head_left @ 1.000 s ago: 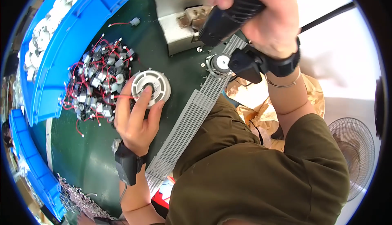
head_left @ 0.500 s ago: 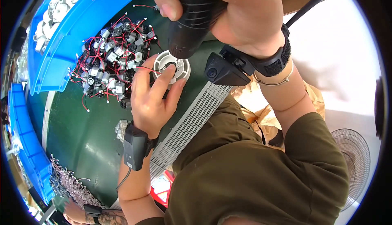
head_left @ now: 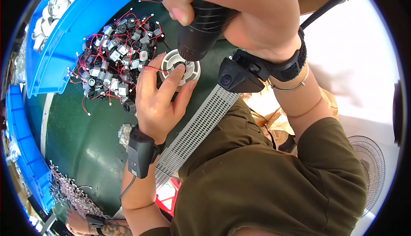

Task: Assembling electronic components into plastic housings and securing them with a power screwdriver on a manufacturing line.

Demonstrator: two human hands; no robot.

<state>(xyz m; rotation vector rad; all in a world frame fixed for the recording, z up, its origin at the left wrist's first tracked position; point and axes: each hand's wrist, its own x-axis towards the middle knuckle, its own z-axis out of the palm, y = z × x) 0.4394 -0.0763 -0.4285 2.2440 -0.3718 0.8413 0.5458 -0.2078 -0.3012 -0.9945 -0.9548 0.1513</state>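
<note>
Closest to the camera is the right hand (head_left: 257, 24), fingers wrapped firmly around a black, ribbed, cylindrical power driver (head_left: 199, 32). Its long axis runs steeply down, leaning a little left, and the nose aims straight at a shallow, round, white plastic housing (head_left: 191, 72). Here's the relation that matters: the housing lies below and slightly left of the right hand, right at the driver's nose, which covers part of its upper rim. Is the bit touching a screw? Cannot tell; the nose hides it.

Down on the green tabletop (head_left: 92, 139), the left hand (head_left: 155, 103) is the nearer one, already touching. It's half open, spread around the housing: index fingertip pressing a small black part (head_left: 178, 64) at the centre, thumb against the near rim, the other fingers along the left side. From that hand the housing lies forward and a touch right. Being round, it shows no long axis; its ribbed, open face points up toward the driver. A thin red-and-black wire (head_left: 150, 68) leads out to the left.

Beside it on the left, a heap of small grey motors with red wires (head_left: 117, 60); past that, a long blue plastic bin (head_left: 81, 32) holding white curved pieces (head_left: 55, 7).
</note>
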